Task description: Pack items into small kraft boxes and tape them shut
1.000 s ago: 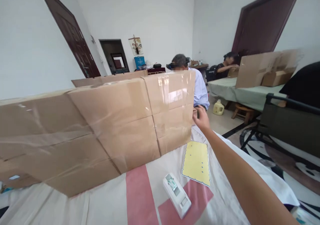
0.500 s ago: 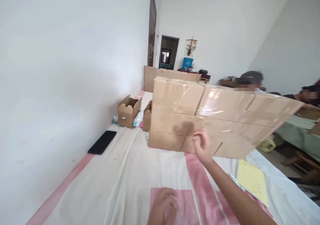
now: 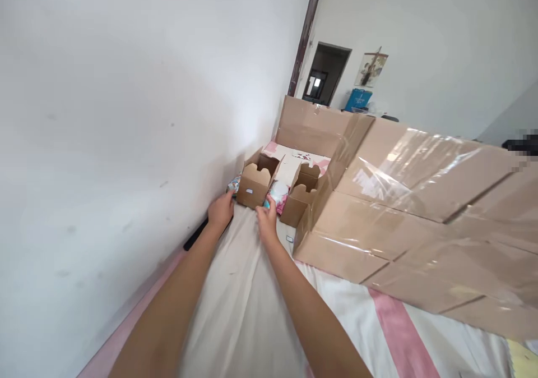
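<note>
The packet [image 3: 279, 192] is pink, white and teal, the box [image 3: 254, 185] brown.

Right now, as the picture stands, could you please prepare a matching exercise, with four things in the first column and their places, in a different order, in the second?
Column 1
1. Black flat object
2. Pink-and-teal packet
3. Yellow sheet
4. Blue container

Column 2
A. Beyond the far cardboard panel
B. Partly hidden behind the wrist of the left hand
C. Cut off at the bottom right corner of the picture
D. Between the left open box and the right open box

Right pairs: 1-B, 2-D, 3-C, 4-A
</note>
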A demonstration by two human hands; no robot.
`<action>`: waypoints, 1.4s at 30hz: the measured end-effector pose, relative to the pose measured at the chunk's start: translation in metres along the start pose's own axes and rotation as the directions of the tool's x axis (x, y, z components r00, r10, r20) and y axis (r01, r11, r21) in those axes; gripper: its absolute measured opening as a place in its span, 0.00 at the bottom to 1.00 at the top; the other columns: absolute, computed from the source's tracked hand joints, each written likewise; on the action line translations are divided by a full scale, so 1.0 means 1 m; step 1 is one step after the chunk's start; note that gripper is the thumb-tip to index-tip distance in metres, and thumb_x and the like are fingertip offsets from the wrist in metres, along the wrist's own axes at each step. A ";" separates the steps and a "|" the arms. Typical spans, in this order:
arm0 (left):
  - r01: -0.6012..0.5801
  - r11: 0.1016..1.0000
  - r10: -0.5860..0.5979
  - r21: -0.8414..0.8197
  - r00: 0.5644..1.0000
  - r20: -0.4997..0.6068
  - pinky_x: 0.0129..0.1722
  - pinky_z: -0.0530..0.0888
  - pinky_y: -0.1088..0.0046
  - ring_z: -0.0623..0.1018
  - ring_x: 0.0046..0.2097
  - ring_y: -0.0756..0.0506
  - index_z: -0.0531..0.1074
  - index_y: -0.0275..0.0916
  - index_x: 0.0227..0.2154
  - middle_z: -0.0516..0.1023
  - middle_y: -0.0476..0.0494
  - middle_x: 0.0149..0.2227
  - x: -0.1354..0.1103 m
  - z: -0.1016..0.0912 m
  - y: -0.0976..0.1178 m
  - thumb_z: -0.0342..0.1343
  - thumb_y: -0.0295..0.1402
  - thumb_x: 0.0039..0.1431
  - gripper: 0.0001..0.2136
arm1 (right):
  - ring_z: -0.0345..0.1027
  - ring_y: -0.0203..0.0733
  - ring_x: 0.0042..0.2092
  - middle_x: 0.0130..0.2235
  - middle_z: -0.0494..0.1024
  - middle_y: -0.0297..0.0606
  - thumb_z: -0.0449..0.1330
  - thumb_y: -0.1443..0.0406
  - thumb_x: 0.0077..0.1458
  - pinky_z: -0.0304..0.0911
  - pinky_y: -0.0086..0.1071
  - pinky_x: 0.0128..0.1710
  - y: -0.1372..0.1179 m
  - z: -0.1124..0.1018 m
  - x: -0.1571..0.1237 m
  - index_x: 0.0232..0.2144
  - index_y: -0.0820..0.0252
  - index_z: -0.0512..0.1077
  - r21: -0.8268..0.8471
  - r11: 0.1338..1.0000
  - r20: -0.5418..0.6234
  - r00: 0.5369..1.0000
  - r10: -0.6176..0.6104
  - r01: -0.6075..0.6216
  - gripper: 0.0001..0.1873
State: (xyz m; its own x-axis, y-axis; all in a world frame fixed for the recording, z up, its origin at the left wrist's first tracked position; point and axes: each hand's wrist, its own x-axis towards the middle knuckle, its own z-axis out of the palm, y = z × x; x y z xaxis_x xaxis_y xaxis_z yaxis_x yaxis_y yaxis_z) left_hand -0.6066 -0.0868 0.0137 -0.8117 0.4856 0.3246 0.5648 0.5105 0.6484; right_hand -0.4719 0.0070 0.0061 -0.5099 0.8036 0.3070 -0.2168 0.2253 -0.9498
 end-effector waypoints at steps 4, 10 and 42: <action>0.008 0.993 -0.008 0.115 1.000 -0.001 0.46 0.74 0.60 0.79 0.46 0.37 0.75 0.41 0.54 0.79 0.34 0.48 0.026 0.028 -0.001 0.50 0.27 0.63 0.18 | 0.72 0.35 0.33 0.61 0.70 0.47 0.55 0.60 0.52 0.69 0.30 0.28 0.023 0.005 0.009 0.66 0.52 0.59 0.138 0.984 -0.010 0.993 0.115 -0.113 0.38; -0.113 0.975 0.136 0.191 0.985 -0.109 0.55 0.70 0.53 0.70 0.60 0.31 0.78 0.40 0.46 0.71 0.30 0.58 0.026 0.019 0.003 0.47 0.32 0.67 0.14 | 0.67 0.31 0.30 0.55 0.74 0.42 0.60 0.60 0.48 0.67 0.27 0.24 0.028 -0.003 0.008 0.66 0.51 0.62 0.247 0.953 -0.041 0.980 0.193 -0.177 0.41; -0.294 0.914 0.199 -0.279 0.925 -0.323 0.59 0.71 0.57 0.78 0.56 0.38 0.69 0.43 0.44 0.80 0.39 0.51 0.016 -0.056 0.060 0.50 0.36 0.64 0.08 | 0.69 0.41 0.42 0.56 0.76 0.41 0.63 0.56 0.52 0.67 0.35 0.42 0.027 -0.012 0.008 0.63 0.56 0.69 0.256 0.961 0.058 0.994 0.088 -0.100 0.36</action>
State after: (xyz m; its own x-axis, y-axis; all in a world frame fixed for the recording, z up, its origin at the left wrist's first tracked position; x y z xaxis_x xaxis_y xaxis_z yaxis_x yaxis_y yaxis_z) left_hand -0.5935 -0.0878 0.0962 -0.6869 0.3214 0.6518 0.7133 0.1263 0.6894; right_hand -0.4719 0.0255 -0.0177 -0.5741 0.7873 0.2249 -0.3705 -0.0049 -0.9288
